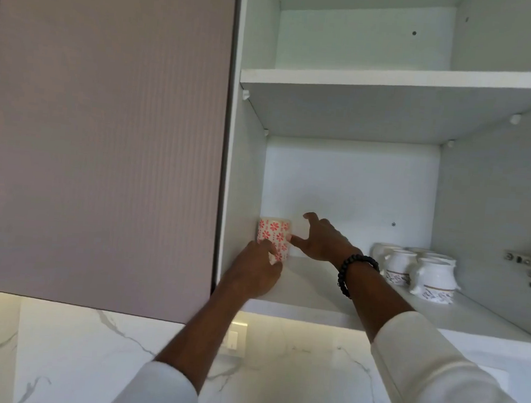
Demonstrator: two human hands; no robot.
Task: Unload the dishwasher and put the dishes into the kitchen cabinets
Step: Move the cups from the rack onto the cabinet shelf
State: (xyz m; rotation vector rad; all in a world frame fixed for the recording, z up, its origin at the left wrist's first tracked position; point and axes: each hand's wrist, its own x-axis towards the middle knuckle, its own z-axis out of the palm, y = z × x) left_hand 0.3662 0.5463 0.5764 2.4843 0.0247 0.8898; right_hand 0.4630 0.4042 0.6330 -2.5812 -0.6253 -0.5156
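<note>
A white cup (273, 237) patterned with red-pink flowers stands upright on the lower shelf (310, 295) of the open cabinet, in the back left corner against the side wall; the left hand (256, 272) curls its fingers round the cup's front, seemingly gripping it, though the thumb is hidden; the right hand (320, 240) is spread wide just beside the cup, thumb tip at its side; a black bead bracelet (354, 272) circles that wrist; white patterned mugs (419, 270) cluster further right on the same shelf.
</note>
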